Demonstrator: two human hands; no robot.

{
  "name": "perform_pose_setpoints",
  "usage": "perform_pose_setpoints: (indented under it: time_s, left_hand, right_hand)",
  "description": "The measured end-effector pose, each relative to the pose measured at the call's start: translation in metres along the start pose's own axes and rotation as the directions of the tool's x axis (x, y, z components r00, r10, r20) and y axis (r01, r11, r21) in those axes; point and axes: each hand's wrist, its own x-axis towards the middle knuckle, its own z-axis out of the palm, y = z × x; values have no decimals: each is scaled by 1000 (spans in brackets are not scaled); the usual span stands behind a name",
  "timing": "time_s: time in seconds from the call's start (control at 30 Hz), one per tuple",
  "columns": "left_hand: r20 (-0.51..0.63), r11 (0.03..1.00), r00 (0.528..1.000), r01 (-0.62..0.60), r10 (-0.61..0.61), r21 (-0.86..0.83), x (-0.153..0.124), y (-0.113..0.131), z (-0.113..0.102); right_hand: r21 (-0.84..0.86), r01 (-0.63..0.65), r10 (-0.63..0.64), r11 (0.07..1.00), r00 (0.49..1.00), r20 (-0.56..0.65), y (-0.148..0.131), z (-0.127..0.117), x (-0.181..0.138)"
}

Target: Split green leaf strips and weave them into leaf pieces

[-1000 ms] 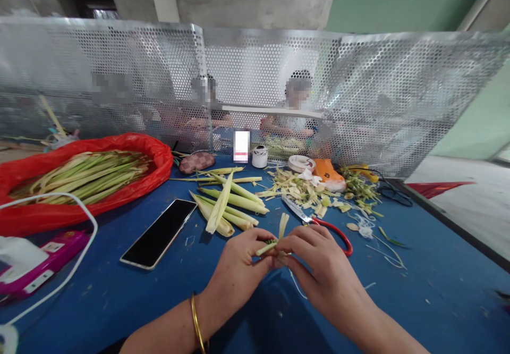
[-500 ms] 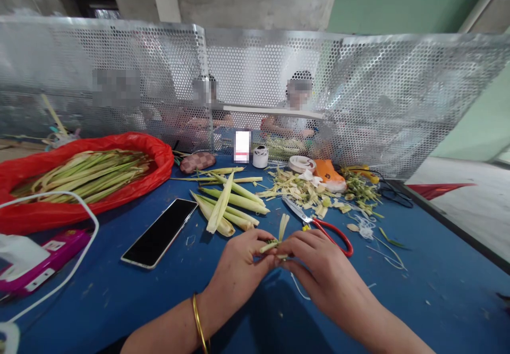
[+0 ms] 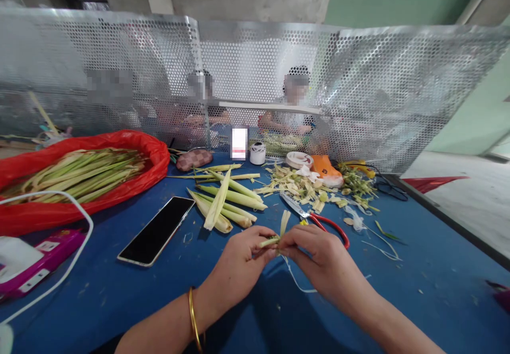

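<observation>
Between my two hands is a small bundle of pale green husk strips (image 3: pixel 285 221), one strip standing upright and a short piece lying sideways. My left hand (image 3: pixel 235 261) is closed in a pinch on its left side, a gold bangle at the wrist. From the right, the fingertips of my right hand (image 3: pixel 322 255) pinch the same bundle, hiding part of it. A white thread (image 3: pixel 297 286) hangs below the fingers and curves over the blue table. Red-handled scissors (image 3: pixel 330 228) lie just beyond my right hand. Several larger husk leaves (image 3: pixel 239 199) lie beyond my left hand.
A black phone (image 3: pixel 157 232) and a purple power strip (image 3: pixel 42 263) lie left, below a red bag (image 3: pixel 157 154) of long leaves. Husk scraps (image 3: pixel 292 181), a tape roll (image 3: pixel 298 160) and an orange packet (image 3: pixel 325 169) sit at the back before a perforated metal screen (image 3: pixel 247 67). People sit behind it.
The view has shifted slightly. My right fingers have drawn in tighter around the bundle, and more of the white thread shows beneath them. My left hand keeps its pinch.
</observation>
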Motion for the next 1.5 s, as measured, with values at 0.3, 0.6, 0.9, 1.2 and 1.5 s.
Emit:
perform_pose_setpoints:
  time_s: [0.3,0.6,0.9,1.2,1.5]
  left_hand:
    - [8,992,998,61,-61,-111,3,2,1]
    - [40,734,918,342,-396,-587,3,5,4]
    - [108,544,911,329,-399,-772,2,8,6]
    - [88,746,937,323,-337,-583,3,5,9]
    - [13,805,950,272,-312,-527,3,2,8]
  right_hand:
    - [-34,0,-1,999,999,-39,-2,3,-2]
    - [463,-330,427,823,896,-121,6,3,5]
    - [551,-369,500,749,860,-104,4,23,4]
    - [481,-399,522,781,840,-151,1,22,3]
    - [528,-406,533,746,840,-106,-2,23,2]
